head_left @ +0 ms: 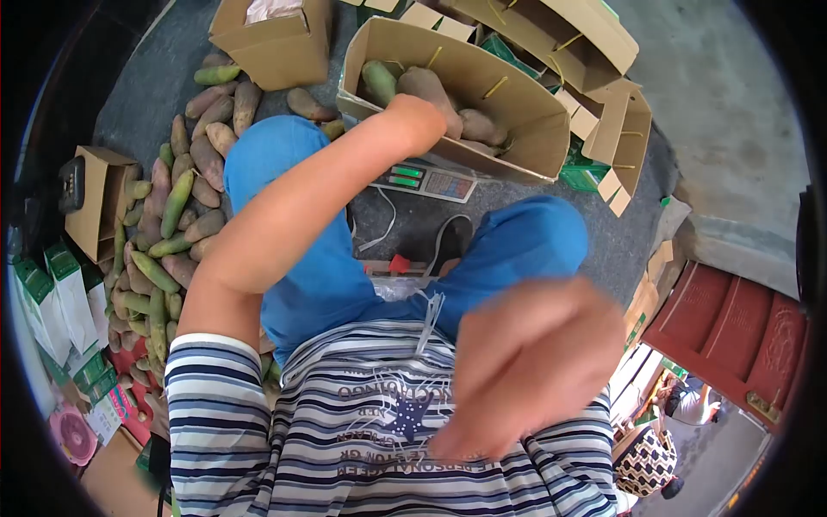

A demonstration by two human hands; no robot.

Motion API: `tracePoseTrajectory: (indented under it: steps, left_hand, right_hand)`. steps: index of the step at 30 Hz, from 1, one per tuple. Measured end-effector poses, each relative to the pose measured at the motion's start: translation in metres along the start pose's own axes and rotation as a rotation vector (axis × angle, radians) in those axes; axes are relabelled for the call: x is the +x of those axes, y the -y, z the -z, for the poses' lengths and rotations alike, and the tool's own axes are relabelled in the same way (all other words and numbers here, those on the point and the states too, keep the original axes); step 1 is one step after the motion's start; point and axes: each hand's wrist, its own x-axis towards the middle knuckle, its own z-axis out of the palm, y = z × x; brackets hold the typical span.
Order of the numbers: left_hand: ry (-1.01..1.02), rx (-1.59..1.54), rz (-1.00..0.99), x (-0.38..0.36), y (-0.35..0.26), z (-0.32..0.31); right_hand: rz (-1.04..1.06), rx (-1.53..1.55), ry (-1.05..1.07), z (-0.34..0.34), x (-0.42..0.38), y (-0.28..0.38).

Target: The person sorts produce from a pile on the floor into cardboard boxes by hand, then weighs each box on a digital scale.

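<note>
Around the left fingers [433, 118]: carton [521, 116], matt cardboard, smooth walls. Just beside them: produce [481, 127], dull, faintly rough skin. Near them, outside the carton: scale [448, 185], smooth plastic, judging from here. Farther off: trousers [530, 237], matt cloth.

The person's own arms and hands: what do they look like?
Short sleeves, striped white, navy and grey-blue. The left one ends above the elbow in a white band; the right one is partly hidden. No glove or watch shows at the left hand. The right hand is bare too, but blurred; finer marks can't be told.
</note>
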Motion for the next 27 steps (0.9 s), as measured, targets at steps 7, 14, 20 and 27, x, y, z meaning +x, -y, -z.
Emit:
tracePoseTrajectory:
  steps: [7, 14, 20, 27]
  left_hand:
    - [-0.077, -0.018, -0.049, 0.004, 0.0, -0.001]
    - [-0.105, -0.005, -0.102, 0.009, 0.004, -0.003]
    - [-0.038, 0.063, -0.164, 0.021, 0.006, 0.004]
    - [-0.217, 0.238, -0.421, 0.053, -0.051, 0.021]
  right_hand:
    - [-0.579, -1.065, -0.66, 0.168, -0.012, -0.013]
    - [-0.847, -1.911, -0.19, 0.284, -0.039, -0.099]
    - [-0.91, -1.894, -0.077, 0.302, -0.054, -0.101]
    - [-0.998, -1.847, -0.327, 0.263, -0.17, -0.026]
